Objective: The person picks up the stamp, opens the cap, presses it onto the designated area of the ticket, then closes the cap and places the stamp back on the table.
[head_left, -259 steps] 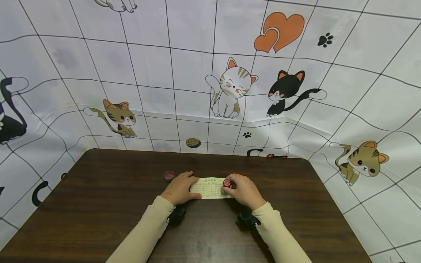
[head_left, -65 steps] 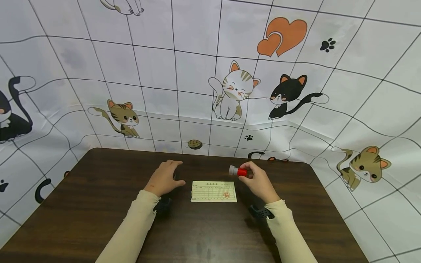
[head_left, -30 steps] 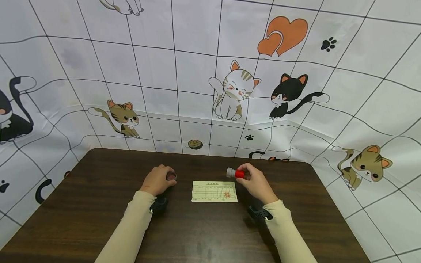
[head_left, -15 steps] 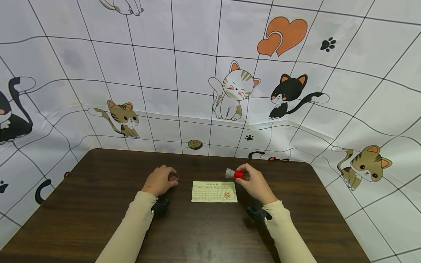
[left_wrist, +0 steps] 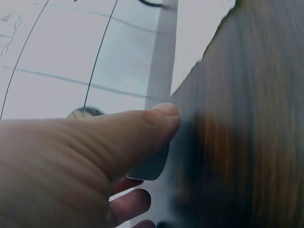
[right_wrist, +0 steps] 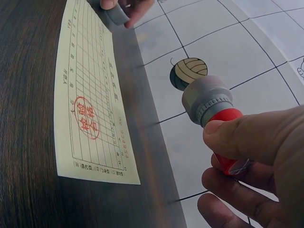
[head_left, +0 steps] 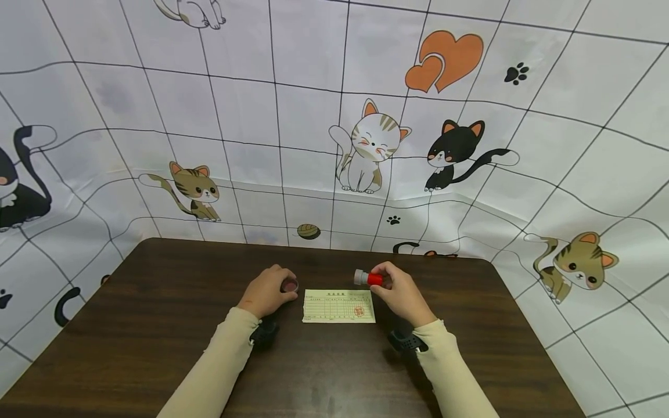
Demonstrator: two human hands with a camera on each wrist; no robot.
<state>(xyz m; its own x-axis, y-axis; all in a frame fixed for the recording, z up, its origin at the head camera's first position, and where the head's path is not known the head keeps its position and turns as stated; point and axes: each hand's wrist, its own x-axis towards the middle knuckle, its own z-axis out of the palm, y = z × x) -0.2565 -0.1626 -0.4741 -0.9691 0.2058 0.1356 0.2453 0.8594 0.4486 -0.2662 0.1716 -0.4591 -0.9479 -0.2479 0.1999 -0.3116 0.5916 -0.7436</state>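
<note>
Between my left hand (head_left: 265,292), curled round the little ink pad (head_left: 290,284), and my right hand (head_left: 398,292), pinching the stamp (head_left: 367,278) above the table (head_left: 157,325), only the flat paper slip (head_left: 338,306) lies. Bare wood spreads on both outer sides. The cat-print cloth (head_left: 292,145) walls off the far edge.

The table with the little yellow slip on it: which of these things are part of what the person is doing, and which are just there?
In use:
- red stamp, held in the right hand
- small round cap, held by the left hand
- yellow form bearing a red seal mark

Just there:
- dark wooden table
- cat-print cloth backdrop
</note>
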